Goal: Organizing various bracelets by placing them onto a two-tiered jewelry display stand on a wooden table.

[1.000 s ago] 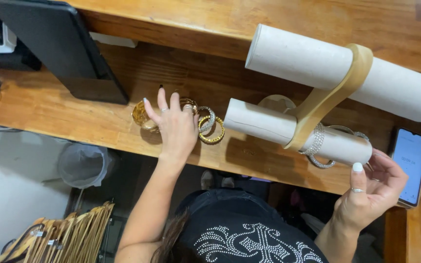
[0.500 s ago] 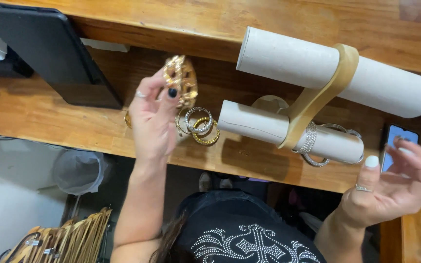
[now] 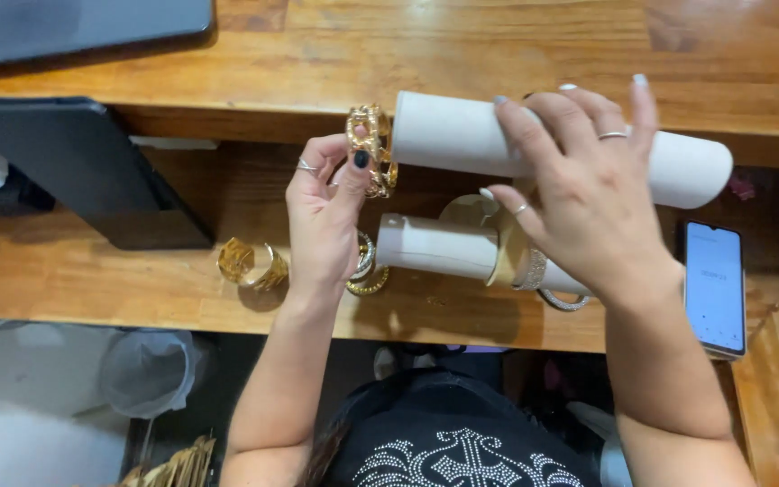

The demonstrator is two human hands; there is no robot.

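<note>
left hand (image 3: 326,216) pinching gold chain bracelet (image 3: 371,149) at frame centre, beside upper white roll (image 3: 462,135) | right hand (image 3: 588,194) lying spread, fingers apart, over roll | gold cuff (image 3: 250,264) sitting on worktop (image 3: 137,280), lower left

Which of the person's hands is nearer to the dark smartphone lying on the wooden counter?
Right. The right hand rests on the white display roll just beside the smartphone; the left hand, holding a gold bracelet, is farther away.

A cuff bracelet (image 3: 252,263) lay near the desk's (image 3: 92,280) front edge, left of the lower roll (image 3: 435,246); a phone (image 3: 715,287) lay rightmost.
</note>
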